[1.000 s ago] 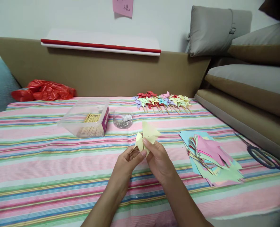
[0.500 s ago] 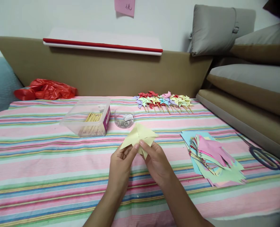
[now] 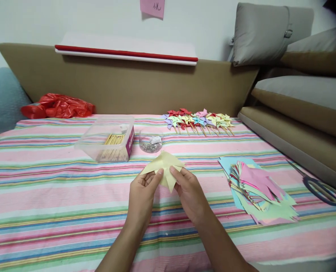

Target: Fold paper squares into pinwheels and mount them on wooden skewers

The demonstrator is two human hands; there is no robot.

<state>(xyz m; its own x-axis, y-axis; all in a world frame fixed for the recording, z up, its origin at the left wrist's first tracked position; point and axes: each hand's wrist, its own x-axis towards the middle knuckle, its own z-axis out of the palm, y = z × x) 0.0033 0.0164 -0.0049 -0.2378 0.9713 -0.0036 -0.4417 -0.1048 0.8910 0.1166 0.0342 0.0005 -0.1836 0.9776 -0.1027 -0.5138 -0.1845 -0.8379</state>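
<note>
A pale yellow paper pinwheel (image 3: pixel 164 162) is held between both hands over the striped cloth, its points spread around the middle. My left hand (image 3: pixel 145 187) pinches its left side, thumb on top and fingers curled beneath. On the right side, my right hand (image 3: pixel 189 189) grips the paper the same way, thumb near the centre. The fingertips under the paper are hidden. Just beyond the hands stand a clear round dish (image 3: pixel 150 143) of small metal pieces and a clear plastic box (image 3: pixel 90 145) of wooden sticks.
Finished paper pinwheels on sticks (image 3: pixel 198 120) lie at the back. To the right are a stack of cut coloured paper (image 3: pixel 260 181) and scissors (image 3: pixel 319 187), beside piled grey cushions (image 3: pixel 301 90). A red plastic bag (image 3: pixel 62 106) lies back left on the striped cloth (image 3: pixel 57 204).
The thumbs have moved apart on the pinwheel, and a lower point now shows between the hands. The paper has tilted flatter. The whole view has shifted slightly.
</note>
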